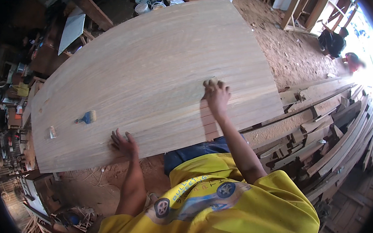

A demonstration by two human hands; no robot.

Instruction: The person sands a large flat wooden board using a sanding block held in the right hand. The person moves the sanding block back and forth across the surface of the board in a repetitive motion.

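Shirt (262, 210) nearest, yellow, above blue trousers (197, 152) close to the panel's near edge. Left hand (126, 145) at that edge, palm down, fingers spread wide, nothing in them. Right hand (218, 98) farther over the sheet, fingers bent down and partly closed on a small tan pad (212, 80); most of the pad is covered, material cannot be told. The wooden panel (157, 66) spans the view, raised, pale, grain running lengthwise.

Step in hand, by my judgement: rubbing the panel face by hand, left hand bracing. Next move seems to call for even pressure along the grain, pad kept flat, left hand clear of the stroke.

Left part of panel: a blue-handled brush (86, 118), lying flat, and a small pale scrap (52, 132), both well apart from the hands. Right of the panel, lumber (309, 144) heaped in long strips. Past the far edge, pale buckets (142, 8); far right, two people (333, 43) low near the glare.

Writing: coloured lettering over a printed car on the shirt front, partly lost in folds; on scrap and buckets, no marks I can read
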